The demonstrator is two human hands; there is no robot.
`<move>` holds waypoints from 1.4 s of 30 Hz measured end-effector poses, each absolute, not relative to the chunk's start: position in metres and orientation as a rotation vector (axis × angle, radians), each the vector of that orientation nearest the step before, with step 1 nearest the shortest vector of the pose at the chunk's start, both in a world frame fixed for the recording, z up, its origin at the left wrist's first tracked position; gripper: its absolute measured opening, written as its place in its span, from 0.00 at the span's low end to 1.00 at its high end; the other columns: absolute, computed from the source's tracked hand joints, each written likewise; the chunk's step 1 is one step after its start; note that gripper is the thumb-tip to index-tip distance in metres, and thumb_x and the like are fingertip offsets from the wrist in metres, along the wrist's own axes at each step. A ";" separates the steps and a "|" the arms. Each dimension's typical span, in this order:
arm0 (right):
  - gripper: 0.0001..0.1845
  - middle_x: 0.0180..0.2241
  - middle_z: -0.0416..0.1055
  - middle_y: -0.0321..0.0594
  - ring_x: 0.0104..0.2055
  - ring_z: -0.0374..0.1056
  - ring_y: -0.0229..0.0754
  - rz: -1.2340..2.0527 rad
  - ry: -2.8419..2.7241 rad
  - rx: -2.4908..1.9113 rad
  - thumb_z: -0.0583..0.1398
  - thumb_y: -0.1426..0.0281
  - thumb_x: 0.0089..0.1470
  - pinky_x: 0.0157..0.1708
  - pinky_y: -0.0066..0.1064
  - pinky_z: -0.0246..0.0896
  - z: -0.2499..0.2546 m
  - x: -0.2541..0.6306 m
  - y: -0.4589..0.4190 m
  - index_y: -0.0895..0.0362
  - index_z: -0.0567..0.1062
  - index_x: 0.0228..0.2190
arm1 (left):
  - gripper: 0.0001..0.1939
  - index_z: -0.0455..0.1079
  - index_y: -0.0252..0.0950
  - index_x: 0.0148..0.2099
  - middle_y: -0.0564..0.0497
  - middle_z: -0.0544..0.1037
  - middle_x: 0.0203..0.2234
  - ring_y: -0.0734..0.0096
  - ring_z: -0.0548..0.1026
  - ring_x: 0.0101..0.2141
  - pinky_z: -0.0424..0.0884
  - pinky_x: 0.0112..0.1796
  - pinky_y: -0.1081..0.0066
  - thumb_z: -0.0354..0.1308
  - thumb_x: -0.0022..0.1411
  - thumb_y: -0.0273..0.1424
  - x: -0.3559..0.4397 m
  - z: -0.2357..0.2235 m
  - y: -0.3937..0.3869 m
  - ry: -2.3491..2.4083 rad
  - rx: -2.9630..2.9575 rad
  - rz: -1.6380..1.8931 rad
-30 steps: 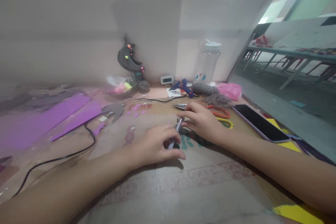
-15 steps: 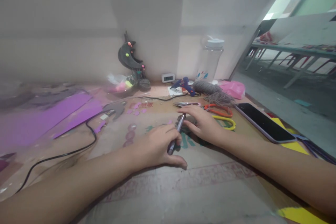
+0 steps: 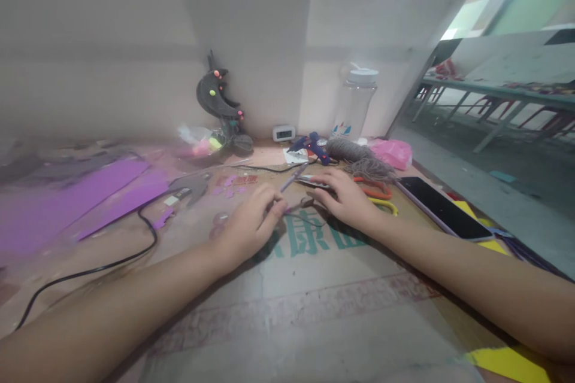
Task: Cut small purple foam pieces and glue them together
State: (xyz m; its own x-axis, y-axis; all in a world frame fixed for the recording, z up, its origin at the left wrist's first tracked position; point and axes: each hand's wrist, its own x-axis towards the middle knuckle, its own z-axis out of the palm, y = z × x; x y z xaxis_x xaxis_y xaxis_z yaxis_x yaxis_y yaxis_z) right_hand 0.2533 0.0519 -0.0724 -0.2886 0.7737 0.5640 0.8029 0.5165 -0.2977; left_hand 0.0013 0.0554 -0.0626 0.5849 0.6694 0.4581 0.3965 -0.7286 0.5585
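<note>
My left hand (image 3: pixel 249 222) is closed on a pen (image 3: pixel 294 176), its tip pointing away toward the back of the desk. My right hand (image 3: pixel 345 197) lies just to the right with its fingers flat and apart, pressing down on a small grey piece that I cannot make out under the fingertips. Small snips (image 3: pixel 309 180) lie right beyond those fingers. Both hands rest on a cardboard sheet (image 3: pixel 314 287) with green printed characters.
Orange and yellow scissors (image 3: pixel 381 200), a grey yarn skein (image 3: pixel 354 152), a blue glue gun (image 3: pixel 312 146), a water bottle (image 3: pixel 357 105) and a small clock (image 3: pixel 283 133) stand behind. A phone (image 3: pixel 442 206) lies right. Purple foam sheets (image 3: pixel 76 203) and a black cable (image 3: pixel 112 257) lie left.
My left hand has lifted and moved forward with the pen, swinging its tip up and away. My right hand has slid slightly forward. The green print under the hands now shows.
</note>
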 end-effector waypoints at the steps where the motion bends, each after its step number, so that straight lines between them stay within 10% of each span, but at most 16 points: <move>1: 0.13 0.43 0.73 0.50 0.48 0.69 0.54 -0.070 -2.161 -1.301 0.59 0.66 0.63 0.50 0.48 0.65 -0.072 0.253 0.052 0.58 0.78 0.46 | 0.13 0.65 0.37 0.40 0.49 0.71 0.35 0.64 0.71 0.40 0.66 0.43 0.64 0.43 0.74 0.35 0.002 -0.066 0.060 0.895 2.389 0.947; 8: 0.10 0.35 0.75 0.46 0.40 0.67 0.48 -0.233 -2.295 -1.072 0.60 0.64 0.64 0.41 0.39 0.60 -0.068 0.241 0.037 0.58 0.77 0.37 | 0.11 0.68 0.37 0.51 0.46 0.75 0.44 0.62 0.73 0.47 0.68 0.50 0.60 0.48 0.72 0.34 0.007 -0.074 0.066 0.926 2.370 0.900; 24: 0.12 0.32 0.74 0.44 0.36 0.68 0.47 -0.256 -2.336 -0.926 0.56 0.61 0.66 0.37 0.37 0.60 -0.064 0.235 0.024 0.57 0.73 0.37 | 0.21 0.73 0.35 0.41 0.45 0.75 0.37 0.61 0.72 0.39 0.65 0.40 0.64 0.44 0.74 0.42 -0.005 -0.027 0.068 0.860 3.199 0.573; 34: 0.09 0.33 0.77 0.46 0.34 0.73 0.47 -0.160 -2.268 -1.100 0.54 0.70 0.64 0.34 0.37 0.66 -0.068 0.238 0.035 0.58 0.73 0.37 | 0.27 0.78 0.35 0.42 0.43 0.80 0.36 0.57 0.75 0.36 0.63 0.33 0.67 0.44 0.68 0.48 -0.126 -0.008 0.183 1.777 2.646 0.256; 42: 0.09 0.33 0.78 0.45 0.34 0.74 0.47 -0.100 -2.257 -1.130 0.55 0.70 0.63 0.34 0.38 0.68 -0.070 0.239 0.036 0.56 0.74 0.37 | 0.16 0.81 0.39 0.39 0.46 0.82 0.38 0.57 0.75 0.41 0.65 0.40 0.68 0.56 0.59 0.41 -0.139 -0.020 0.187 1.687 2.666 0.219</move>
State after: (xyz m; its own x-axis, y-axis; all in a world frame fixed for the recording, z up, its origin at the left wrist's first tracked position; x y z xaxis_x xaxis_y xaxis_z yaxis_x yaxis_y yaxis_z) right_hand 0.2392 0.0358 -0.0705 -0.4530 0.7031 0.5482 0.7488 0.6338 -0.1941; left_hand -0.1393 0.1874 -0.0201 0.4213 0.8979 0.1276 0.9007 -0.4307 0.0567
